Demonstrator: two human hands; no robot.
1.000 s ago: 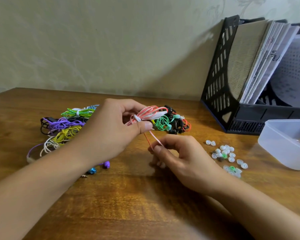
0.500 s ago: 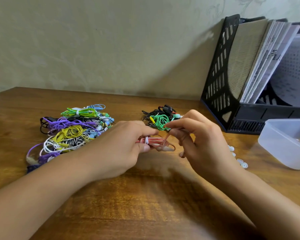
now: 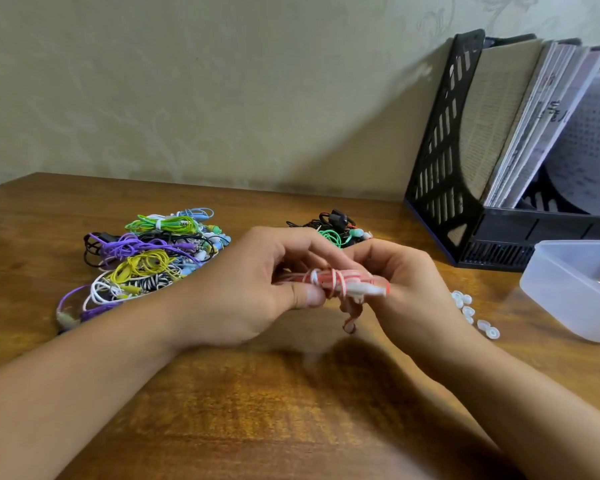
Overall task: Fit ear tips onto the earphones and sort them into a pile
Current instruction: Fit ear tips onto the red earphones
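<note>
Together, both hands hold a coiled red-and-white earphone bundle [image 3: 340, 284] just above the table [image 3: 291, 410]. The left hand [image 3: 253, 289] has its grip clamped on the bundle's left end, thumb pressed under the thin glossy cords; the right hand [image 3: 406, 285] curls its fingers round the right end, where a white plastic piece juts out and a loose red loop dangles below. Half a second ago the bundle lay lower, pinched mainly by the left hand while the right fingers reached in from above; now both hands meet around it. Behind the left hand lies a tangled pile of earphones [image 3: 149, 258] in green, purple, yellow, white and zebra stripes. A smaller dark and green earphone pile [image 3: 333, 230] sits behind the hands. Small translucent ear tips [image 3: 465, 306] are scattered near the right wrist, beside a frosted plastic container [image 3: 575, 289]. A black perforated file holder [image 3: 444, 161] with papers stands against the wall.
</note>
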